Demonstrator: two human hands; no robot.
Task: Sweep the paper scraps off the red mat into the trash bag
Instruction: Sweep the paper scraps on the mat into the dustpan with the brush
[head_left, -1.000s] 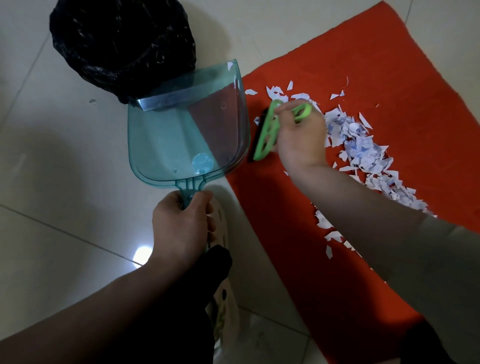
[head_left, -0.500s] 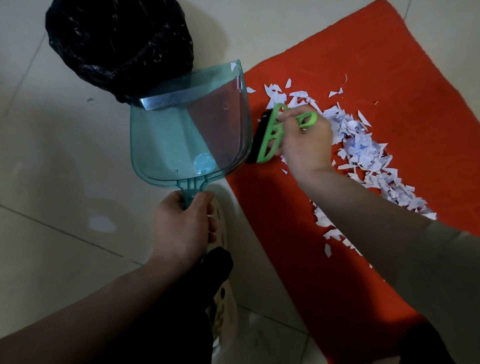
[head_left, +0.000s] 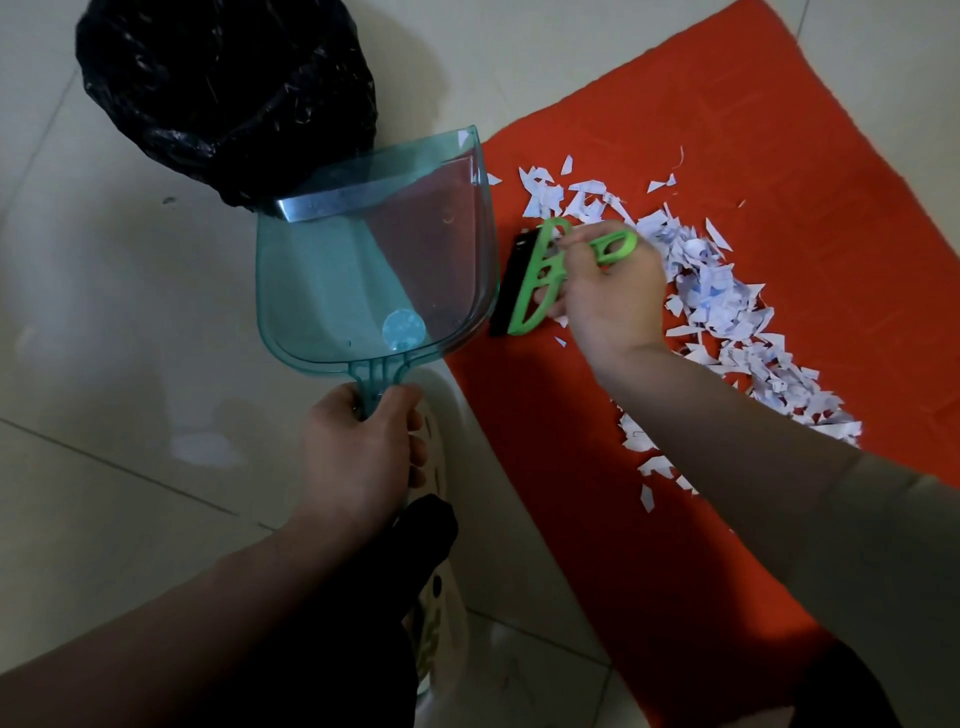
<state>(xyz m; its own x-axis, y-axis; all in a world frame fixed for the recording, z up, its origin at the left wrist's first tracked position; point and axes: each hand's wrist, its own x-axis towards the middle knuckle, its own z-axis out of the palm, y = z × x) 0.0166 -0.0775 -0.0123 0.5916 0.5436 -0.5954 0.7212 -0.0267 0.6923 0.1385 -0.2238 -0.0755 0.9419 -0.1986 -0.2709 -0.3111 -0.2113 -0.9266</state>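
Observation:
A red mat (head_left: 649, 597) lies on the tiled floor at the right. White paper scraps (head_left: 727, 317) run across it in a long heap. My right hand (head_left: 610, 296) grips a small green brush (head_left: 540, 280) with black bristles, set on the mat's left part beside the scraps. My left hand (head_left: 358, 447) holds the handle of a clear teal dustpan (head_left: 363, 270), which is tilted with its right side at the mat's left edge. The black trash bag (head_left: 223, 93) stands at the top left, just beyond the dustpan's metal lip.
Pale floor tiles (head_left: 104, 364) stretch to the left and below. A light-coloured slipper (head_left: 441, 597) and a dark trouser leg (head_left: 353, 623) lie between my arms, near the mat's left edge.
My right hand and the brush have shifted slightly down and to the right along the mat's left part. The dustpan in my left hand has stayed almost in place.

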